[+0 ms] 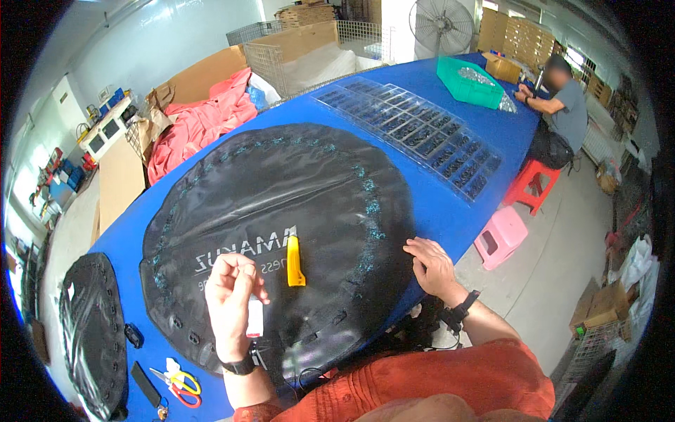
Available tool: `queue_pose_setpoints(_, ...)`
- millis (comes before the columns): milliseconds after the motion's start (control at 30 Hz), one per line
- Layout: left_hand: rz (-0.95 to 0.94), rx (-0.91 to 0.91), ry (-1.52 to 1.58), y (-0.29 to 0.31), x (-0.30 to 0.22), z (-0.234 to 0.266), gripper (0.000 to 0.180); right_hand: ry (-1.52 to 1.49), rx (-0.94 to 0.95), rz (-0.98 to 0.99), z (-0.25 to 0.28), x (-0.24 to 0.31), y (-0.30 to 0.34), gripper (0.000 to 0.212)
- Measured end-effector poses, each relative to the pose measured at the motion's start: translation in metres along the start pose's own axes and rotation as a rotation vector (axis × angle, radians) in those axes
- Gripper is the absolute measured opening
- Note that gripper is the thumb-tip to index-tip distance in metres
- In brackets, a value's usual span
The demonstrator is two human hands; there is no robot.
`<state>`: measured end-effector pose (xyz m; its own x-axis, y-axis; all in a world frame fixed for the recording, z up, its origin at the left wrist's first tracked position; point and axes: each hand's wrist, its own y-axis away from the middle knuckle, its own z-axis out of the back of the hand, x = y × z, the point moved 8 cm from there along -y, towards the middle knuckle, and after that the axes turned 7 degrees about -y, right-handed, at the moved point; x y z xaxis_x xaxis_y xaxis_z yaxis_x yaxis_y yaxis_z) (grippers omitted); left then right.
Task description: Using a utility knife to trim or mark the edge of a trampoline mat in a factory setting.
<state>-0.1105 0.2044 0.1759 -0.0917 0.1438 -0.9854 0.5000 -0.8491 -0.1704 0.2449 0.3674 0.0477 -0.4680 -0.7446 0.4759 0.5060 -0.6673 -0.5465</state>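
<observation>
A large round black fabric sheet (281, 204), with pale lettering and blue-green marks around its border, lies on the blue table. Over its near part is my left hand (232, 288), thumb and fingers pinched together; whatever they hold is too small to make out. Beside that hand a small white label with a red edge (254, 320) shows against the black. A yellow-handled tool (296, 264) rests on the sheet between my hands. My right hand (432, 266) is at the sheet's right edge, fingers stretched out and holding nothing visible.
Scissors (184, 388), a black strip (146, 383) and a folded black piece (95, 330) lie at the left. Clear compartment trays (422, 133) of dark parts and a green bin (467, 84) stand farther back. A person (562, 109) sits beyond the red stool (531, 186) and pink stool (500, 235).
</observation>
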Motion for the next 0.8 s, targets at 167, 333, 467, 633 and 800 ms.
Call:
queue_pose_setpoints(167,-0.727,0.396,-0.106,0.082,-0.098,0.024,0.013,0.058,0.016,-0.116,-0.005,-0.001,0.000,0.034)
queue_pose_setpoints(333,-1.022,0.516,0.216,0.124,-0.111,0.052,0.018,0.061,0.027,-0.118,-0.011,-0.006,0.003,0.036)
queue_pose_setpoints(467,-1.009,0.434,0.268,0.129,-0.101,0.067,0.017,0.046,0.046,-0.130,-0.010,-0.007,0.003,0.036)
queue_pose_setpoints(633,-0.986,0.366,0.341,0.120,-0.089,0.072,0.015,0.051,0.048,-0.141,-0.009,-0.013,0.006,0.036)
queue_pose_setpoints(800,-0.965,0.309,0.404,0.131,-0.071,0.087,0.012,0.060,0.061,-0.148,-0.008,-0.011,0.005,0.035)
